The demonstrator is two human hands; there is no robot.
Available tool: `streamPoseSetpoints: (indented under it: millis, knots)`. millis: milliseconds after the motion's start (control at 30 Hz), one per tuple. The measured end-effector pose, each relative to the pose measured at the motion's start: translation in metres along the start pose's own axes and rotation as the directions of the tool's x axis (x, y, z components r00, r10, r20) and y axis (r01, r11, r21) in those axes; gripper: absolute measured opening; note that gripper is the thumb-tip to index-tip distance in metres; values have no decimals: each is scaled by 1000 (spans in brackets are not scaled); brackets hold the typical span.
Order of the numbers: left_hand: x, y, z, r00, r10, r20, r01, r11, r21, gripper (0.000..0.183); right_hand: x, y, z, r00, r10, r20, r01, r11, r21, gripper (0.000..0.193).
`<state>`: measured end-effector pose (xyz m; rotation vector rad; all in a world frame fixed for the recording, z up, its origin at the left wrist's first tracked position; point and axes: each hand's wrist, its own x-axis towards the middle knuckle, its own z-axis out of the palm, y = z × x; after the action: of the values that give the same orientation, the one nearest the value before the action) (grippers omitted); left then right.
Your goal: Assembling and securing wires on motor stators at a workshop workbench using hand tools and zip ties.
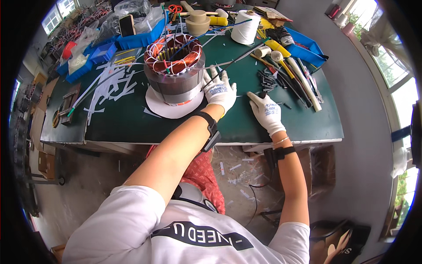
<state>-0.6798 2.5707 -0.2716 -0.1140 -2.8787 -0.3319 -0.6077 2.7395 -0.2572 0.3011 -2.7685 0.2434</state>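
A motor stator with a grey laminated body and copper windings laced in white stands upright on a round white sheet. My left hand, in a white glove, is beside its right side, fingers spread; a dark lead passes across those fingers. Farther right, my gloved right hand has its fingers bent over the table, with a short dark piece at the fingertips. Just beyond it lies a loose pile of similar short dark pieces. The palm sides of both hands are hidden.
White paper strips litter the green table at left. Blue bins stand at the back left, another blue bin at the back right. A white thread cone, a tape roll and long tubes lie beyond my hands.
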Motion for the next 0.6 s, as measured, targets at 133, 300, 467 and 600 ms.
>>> streamPoseSetpoints:
  millis: [133,300,467,600]
  knots:
    - [-1,1,0,994,-8,109,3,999,47,68,21,3,8,993,117,-33,-116,993,28,26]
    - [-45,7,6,963,250,99,-238,964,-117,71,23,21,24,979,168,-118,-164,986,42,26]
    - [-26,7,-1,943,332,-13,-329,930,-165,72,18,20,18,954,274,-121,-263,959,104,26]
    - [41,-17,-1,931,245,269,-205,964,-169,69,16,28,29,917,255,-307,-130,918,376,26]
